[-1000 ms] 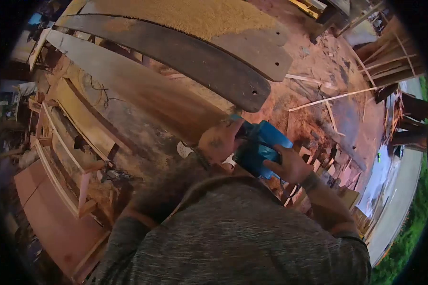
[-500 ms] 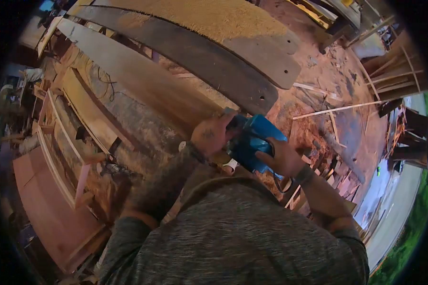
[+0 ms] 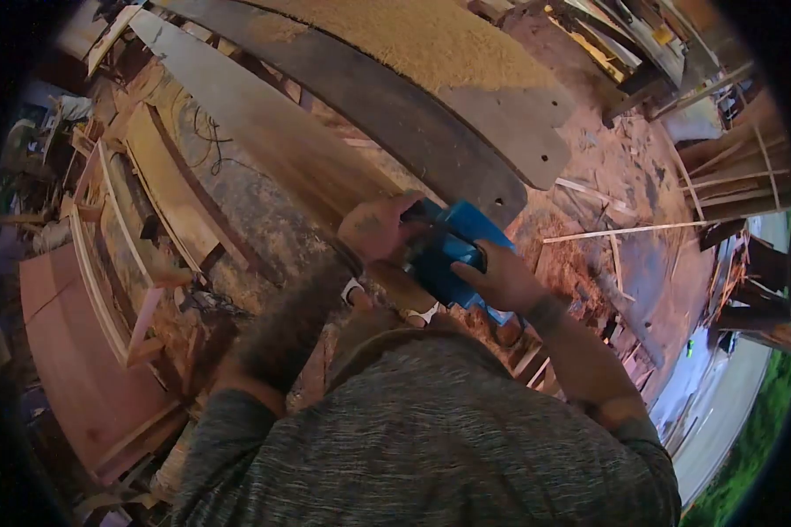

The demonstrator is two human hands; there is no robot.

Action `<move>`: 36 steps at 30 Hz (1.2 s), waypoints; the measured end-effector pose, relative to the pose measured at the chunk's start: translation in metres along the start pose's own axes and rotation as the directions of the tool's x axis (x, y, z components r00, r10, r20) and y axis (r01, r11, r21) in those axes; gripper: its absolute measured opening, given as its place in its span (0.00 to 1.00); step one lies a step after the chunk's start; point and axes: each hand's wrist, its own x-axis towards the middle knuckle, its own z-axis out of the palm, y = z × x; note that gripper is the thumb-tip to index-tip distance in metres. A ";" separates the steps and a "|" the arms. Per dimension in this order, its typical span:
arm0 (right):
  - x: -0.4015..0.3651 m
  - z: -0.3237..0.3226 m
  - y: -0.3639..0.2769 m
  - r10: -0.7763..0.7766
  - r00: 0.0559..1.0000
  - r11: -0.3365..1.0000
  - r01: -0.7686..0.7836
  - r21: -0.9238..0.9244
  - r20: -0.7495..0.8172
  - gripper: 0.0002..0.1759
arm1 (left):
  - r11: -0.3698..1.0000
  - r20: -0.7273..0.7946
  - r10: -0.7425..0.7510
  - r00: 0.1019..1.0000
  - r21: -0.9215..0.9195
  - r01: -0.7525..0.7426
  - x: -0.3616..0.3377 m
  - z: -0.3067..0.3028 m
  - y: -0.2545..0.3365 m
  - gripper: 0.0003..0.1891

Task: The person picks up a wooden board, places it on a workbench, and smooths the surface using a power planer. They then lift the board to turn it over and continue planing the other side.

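At frame centre, the left hand (image 3: pixel 378 230) and right hand (image 3: pixel 501 279) both grip 1 blue power tool (image 3: pixel 439 267) near a plank (image 3: pixel 303 154).

- The right hand (image 3: pixel 501 279) grips the blue power tool (image 3: pixel 441 270) from behind.
- The left hand (image 3: pixel 373 230) rests against its front.
- The tool sits at the near end of a long tapering board (image 3: pixel 277 127).
- Beside that lies a dark board (image 3: pixel 387 110).
- Sawdust (image 3: pixel 431 44) coats another board (image 3: pixel 510 119) beyond.
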 end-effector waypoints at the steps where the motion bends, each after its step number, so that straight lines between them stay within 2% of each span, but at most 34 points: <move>1: 0.003 0.002 -0.001 -0.008 1.000 1.000 0.008 0.003 -0.016 0.34 | 1.000 0.002 -0.002 1.000 0.009 0.002 0.001 -0.004 -0.002 0.26; 4: 0.015 0.008 -0.003 -0.037 0.998 0.999 0.039 0.034 -0.044 0.36 | 0.999 0.008 -0.004 1.000 -0.032 0.004 0.004 -0.012 -0.012 0.26; 7: 0.030 0.013 -0.005 -0.099 0.992 0.994 0.103 0.045 -0.076 0.37 | 0.987 0.088 0.019 0.996 -0.161 -0.005 0.014 -0.018 -0.030 0.27; 10: 0.047 0.018 -0.005 -0.126 0.988 0.990 0.131 0.047 -0.087 0.37 | 0.997 -0.012 0.011 1.000 0.078 -0.010 0.009 -0.037 -0.030 0.26; 16: 0.078 0.017 -0.033 -0.112 0.991 0.993 0.114 0.017 -0.077 0.36 | 0.992 -0.103 0.125 0.987 0.011 -0.124 0.014 -0.061 -0.059 0.22; 19: 0.091 0.015 -0.052 -0.119 0.989 0.993 0.121 0.015 -0.083 0.35 | 1.000 -0.027 -0.008 1.000 0.028 0.009 0.019 -0.076 -0.068 0.20; 22: 0.110 0.016 -0.066 -0.105 0.992 0.995 0.105 -0.001 -0.069 0.35 | 0.997 -0.097 0.042 0.994 0.067 -0.035 0.020 -0.089 -0.084 0.20; 25: 0.132 0.019 -0.084 -0.074 0.995 0.997 0.073 -0.019 -0.073 0.34 | 0.999 -0.077 0.003 0.997 -0.047 -0.007 0.028 -0.103 -0.104 0.21; 28: 0.158 0.025 -0.094 -0.094 0.990 0.995 0.092 -0.024 -0.106 0.35 | 0.995 -0.189 0.095 0.977 -0.015 -0.099 0.038 -0.114 -0.134 0.22; 31: 0.179 0.032 -0.105 -0.102 0.985 0.995 0.104 0.006 -0.140 0.34 | 0.998 -0.129 -0.011 0.992 0.059 0.018 0.038 -0.143 -0.134 0.25; 34: 0.198 0.036 -0.107 -0.115 0.983 0.993 0.118 0.016 -0.143 0.33 | 0.995 -0.064 0.059 0.996 -0.079 -0.064 0.056 -0.145 -0.183 0.25; 36: 0.210 0.037 -0.116 -0.118 0.982 0.992 0.121 0.015 -0.149 0.33 | 0.922 -0.047 0.079 0.996 -0.376 -0.091 0.083 -0.123 -0.246 0.26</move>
